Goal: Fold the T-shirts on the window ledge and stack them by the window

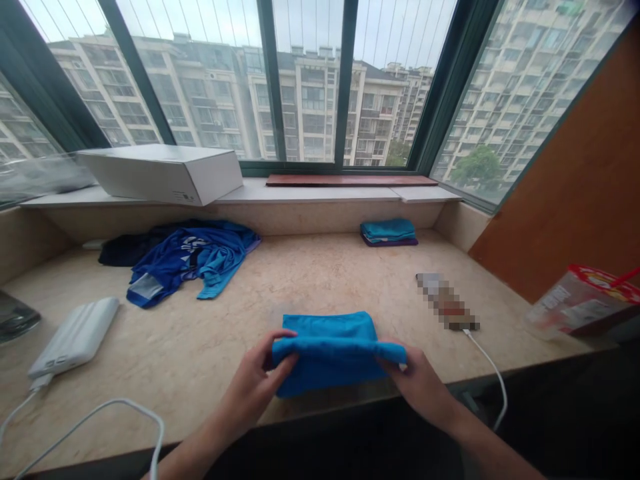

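Two hands are closed on one folded bright-blue cloth [333,353] at the near counter edge: its left end is pinched by the left hand [255,387], its right end by the right hand [420,383]. Beyond the left hand a crumpled blue shirt [193,260] is seen; left of it, a white power bank [75,337].

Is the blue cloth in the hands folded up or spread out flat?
Folded: the blue cloth is a small layered rectangle, with the left hand and right hand pinching its ends.
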{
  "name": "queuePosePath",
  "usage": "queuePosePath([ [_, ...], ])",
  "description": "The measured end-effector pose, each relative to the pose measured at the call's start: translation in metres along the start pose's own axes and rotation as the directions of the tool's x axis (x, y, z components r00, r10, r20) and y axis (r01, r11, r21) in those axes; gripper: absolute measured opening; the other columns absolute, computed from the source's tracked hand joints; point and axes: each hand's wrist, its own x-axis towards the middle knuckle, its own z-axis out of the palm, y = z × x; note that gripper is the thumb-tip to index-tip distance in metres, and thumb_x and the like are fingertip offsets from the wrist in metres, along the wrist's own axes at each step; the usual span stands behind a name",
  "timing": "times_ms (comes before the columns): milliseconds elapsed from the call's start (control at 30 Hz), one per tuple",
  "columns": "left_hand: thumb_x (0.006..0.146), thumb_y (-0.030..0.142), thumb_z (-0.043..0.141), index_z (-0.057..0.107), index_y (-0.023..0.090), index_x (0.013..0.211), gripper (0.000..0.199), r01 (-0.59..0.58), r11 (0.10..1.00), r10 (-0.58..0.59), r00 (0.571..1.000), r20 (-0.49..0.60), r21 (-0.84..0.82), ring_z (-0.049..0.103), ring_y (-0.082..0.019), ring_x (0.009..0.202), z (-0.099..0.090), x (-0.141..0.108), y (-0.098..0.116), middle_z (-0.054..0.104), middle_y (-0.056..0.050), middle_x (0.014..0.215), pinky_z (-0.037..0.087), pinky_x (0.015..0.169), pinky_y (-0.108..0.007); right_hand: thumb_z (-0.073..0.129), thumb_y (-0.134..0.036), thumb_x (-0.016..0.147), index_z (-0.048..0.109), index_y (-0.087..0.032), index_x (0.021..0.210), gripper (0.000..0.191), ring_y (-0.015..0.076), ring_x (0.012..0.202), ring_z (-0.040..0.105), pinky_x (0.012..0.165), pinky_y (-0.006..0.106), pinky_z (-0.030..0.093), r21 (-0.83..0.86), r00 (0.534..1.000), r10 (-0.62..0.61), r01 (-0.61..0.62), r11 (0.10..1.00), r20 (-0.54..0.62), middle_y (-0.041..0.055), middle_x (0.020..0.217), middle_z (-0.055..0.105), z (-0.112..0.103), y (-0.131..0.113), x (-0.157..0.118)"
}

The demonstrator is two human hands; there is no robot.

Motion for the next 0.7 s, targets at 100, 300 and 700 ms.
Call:
queuePosePath([
  [100, 0.087, 0.057, 0.068, 0.055, 0.02, 0.13, 0.058, 0.244, 0.94, -0.249, 0.968, 0.007, -0.237, 0.067, -0.02, 0.068, 0.005, 0.033, 0.003, 0.071, -0.002, 0.079, 0.051, 0.056, -0.025, 0.06, -0.049, 0.094, 0.075, -0.018, 0.102, 0.035, 0.0282, 0.089, 0.071, 0.08, 0.04, 0.057, 0.046, 0.984, 0.167, -0.164, 0.985, -0.069, 0.0072, 0.094, 0.077, 0.005, -0.002, 0.03],
  [300, 0.082, 0.043, 0.076, 0.038, 0.023, 0.153, 0.083, 0.181, 0.975, -0.181, 0.983, 0.009, -0.128, 0.069, -0.02, 0.081, 0.006, 0.053, -0.022, 0.066, -0.008, 0.111, 0.058, 0.073, -0.033, 0.064, -0.05, 0.09, 0.067, -0.017, 0.118, 0.044, 0.0288, 0.093, 0.072, 0.082, 0.042, 0.057, -0.048, 0.974, 0.216, -0.22, 0.974, -0.071, 0.0108, 0.103, 0.075, 0.006, 0.021, 0.061],
  [700, 0.098, 0.019, 0.051, 0.061, 0.022, 0.142, 0.045, -0.628, 0.531, 0.314, 0.769, 0.556, 0.569, 0.052, -0.033, 0.14, -0.001, 0.043, -0.006, 0.058, -0.014, 0.149, 0.041, 0.118, -0.057, 0.072, -0.056, 0.089, 0.061, -0.024, 0.14, 0.062, 0.0326, 0.138, 0.051, 0.12, 0.054, 0.035, -0.358, 0.848, -0.318, 0.48, 0.801, 0.425, 0.0126, 0.148, 0.058, -0.014, 0.009, 0.048],
])
